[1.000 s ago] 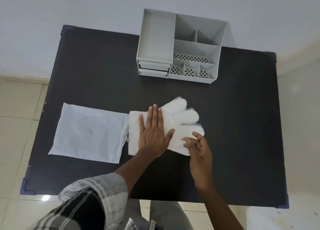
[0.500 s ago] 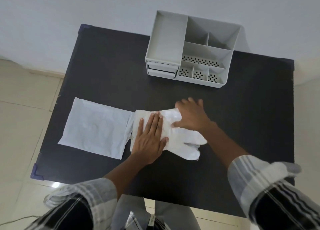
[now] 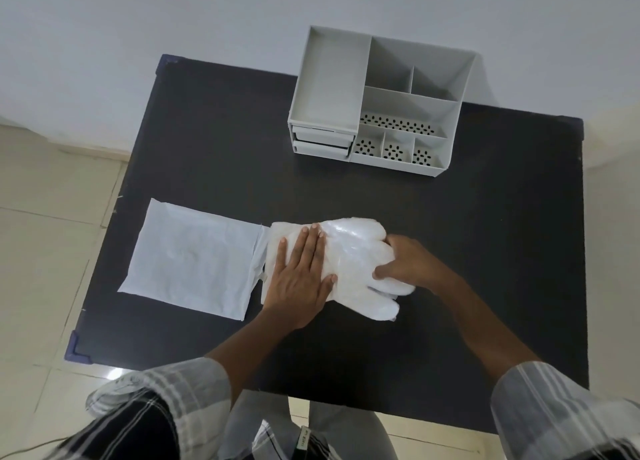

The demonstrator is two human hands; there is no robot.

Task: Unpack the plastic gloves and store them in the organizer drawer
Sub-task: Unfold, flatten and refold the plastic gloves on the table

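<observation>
A stack of clear plastic gloves lies in the middle of the black table, fingers pointing right. My left hand lies flat on the cuff end, fingers spread. My right hand is curled over the glove fingers, gripping them from the right side. The empty white packet lies flat just left of the gloves. The grey organizer stands at the table's far edge, its two small drawers closed at its front left.
The organizer has an open tray on the left and several small compartments on the right. Tiled floor shows left of the table and a white wall behind it. My checked sleeves fill the lower corners.
My right hand moved from the upper glove fingers to the right side and now grips the finger ends. The left hand stayed flat on the cuffs. The camera view shifted.
</observation>
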